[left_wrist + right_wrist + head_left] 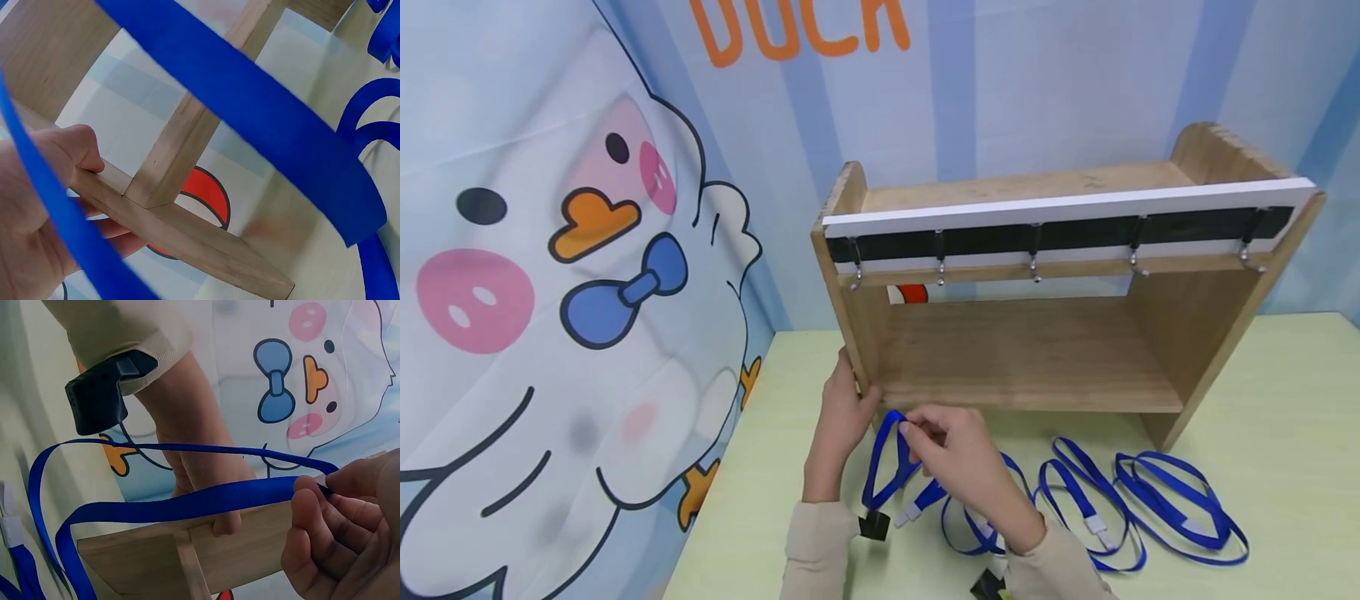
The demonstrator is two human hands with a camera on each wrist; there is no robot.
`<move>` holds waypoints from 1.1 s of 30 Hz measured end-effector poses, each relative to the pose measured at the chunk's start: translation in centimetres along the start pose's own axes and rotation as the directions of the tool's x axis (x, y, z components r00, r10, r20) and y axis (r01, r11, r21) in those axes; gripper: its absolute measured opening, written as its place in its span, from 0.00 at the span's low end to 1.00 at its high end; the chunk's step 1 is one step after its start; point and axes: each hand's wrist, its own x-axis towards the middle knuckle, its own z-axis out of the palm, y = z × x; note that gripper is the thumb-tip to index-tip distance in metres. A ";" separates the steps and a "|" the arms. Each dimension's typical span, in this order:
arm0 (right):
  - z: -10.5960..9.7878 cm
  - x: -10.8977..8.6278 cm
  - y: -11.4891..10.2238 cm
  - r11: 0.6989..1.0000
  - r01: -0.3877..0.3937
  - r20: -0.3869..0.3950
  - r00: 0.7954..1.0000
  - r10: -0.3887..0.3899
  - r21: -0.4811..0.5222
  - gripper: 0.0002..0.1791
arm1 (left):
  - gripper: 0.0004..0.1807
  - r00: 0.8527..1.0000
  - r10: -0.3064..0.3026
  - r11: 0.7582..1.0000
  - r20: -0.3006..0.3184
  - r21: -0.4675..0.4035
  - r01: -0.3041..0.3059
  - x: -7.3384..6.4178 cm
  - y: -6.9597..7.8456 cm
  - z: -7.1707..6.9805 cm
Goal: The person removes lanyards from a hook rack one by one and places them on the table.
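My right hand (pixel 958 454) pinches a blue lanyard (pixel 877 467) by its loop, in front of the rack's lower left corner. In the right wrist view the lanyard (pixel 181 506) hangs as two strands from the thumb and fingertips (pixel 306 487). My left hand (pixel 844 408) grips the left side panel of a wooden rack (pixel 1030 350). The left wrist view shows the left thumb and fingers (pixel 87 147) around the panel's edge (pixel 187 250). Along the rack's front, several metal hooks (pixel 1036 267) hang from a black strip (pixel 985 242) on a white bar.
More blue lanyards (pixel 1180 508) with white clips (pixel 1096 525) lie coiled on the pale table (pixel 1285 400), right of the right hand. A cartoon duck backdrop (pixel 625 292) stands at the left and behind the rack.
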 end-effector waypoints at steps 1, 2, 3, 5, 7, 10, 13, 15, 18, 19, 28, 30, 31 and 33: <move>-0.1 0.0 0.1 1.000 -0.003 -0.003 1.000 0.003 -0.009 0.07 | 0.38 1.000 0.000 1.000 -0.001 -0.001 0.000 0.0 0.1 0.0; -0.3 0.1 0.2 1.000 -0.002 -0.006 1.000 0.002 -0.019 0.07 | 0.38 1.000 0.000 1.000 -0.002 0.000 0.000 0.1 0.1 0.1; -0.4 0.1 0.2 0.999 0.000 -0.011 1.000 0.000 -0.034 0.06 | 0.38 1.000 -0.002 1.000 -0.003 -0.001 0.002 0.1 0.2 0.1; -0.6 0.2 0.3 0.998 0.004 -0.019 1.000 -0.005 -0.058 0.06 | 0.38 1.000 -0.004 1.000 -0.004 -0.001 0.004 0.2 0.2 0.2; -0.8 0.3 0.4 0.997 0.010 -0.024 1.000 -0.011 -0.076 0.06 | 0.38 1.000 -0.007 1.000 -0.003 0.000 0.007 0.3 0.3 0.3; -1.0 0.4 0.6 0.995 -0.001 -0.024 1.000 -0.001 -0.100 0.06 | 0.38 1.000 -0.006 1.000 -0.004 -0.001 0.006 0.3 0.3 0.3; -1.1 0.4 0.9 0.992 -0.009 -0.024 1.000 0.005 -0.128 0.06 | 0.37 1.000 -0.004 1.000 -0.005 -0.006 0.004 0.2 0.3 0.2; -1.1 0.5 1.1 0.989 -0.014 -0.024 1.000 0.010 -0.150 0.06 | 0.37 1.000 -0.006 1.000 -0.005 -0.010 0.006 0.1 0.3 0.1; -1.1 0.5 1.6 0.983 -0.013 -0.023 1.000 0.009 -0.182 0.05 | 0.36 1.000 -0.011 1.000 -0.002 -0.016 0.011 0.0 0.3 0.1; -1.0 0.6 1.8 0.981 -0.014 -0.022 1.000 0.010 -0.193 0.05 | 0.36 1.000 -0.015 1.000 -0.001 -0.017 0.015 0.0 0.3 0.0; -1.2 0.8 3.5 0.962 -0.036 -0.029 0.999 0.029 -0.269 0.05 | 0.37 1.000 -0.008 1.000 0.002 -0.011 0.008 -0.2 0.1 0.1; -1.3 0.8 3.7 0.961 -0.039 -0.027 0.999 0.033 -0.273 0.06 | 0.37 1.000 0.002 1.000 -0.001 -0.008 -0.002 -0.1 0.0 0.2; -1.3 0.8 3.9 0.960 -0.037 -0.026 0.999 0.031 -0.277 0.06 | 0.37 1.000 0.006 1.000 -0.003 -0.007 -0.006 -0.1 0.0 0.2; -1.3 0.8 4.1 0.958 -0.038 -0.027 0.999 0.032 -0.286 0.06 | 0.38 1.000 0.011 1.000 -0.002 -0.007 -0.011 0.0 0.0 0.2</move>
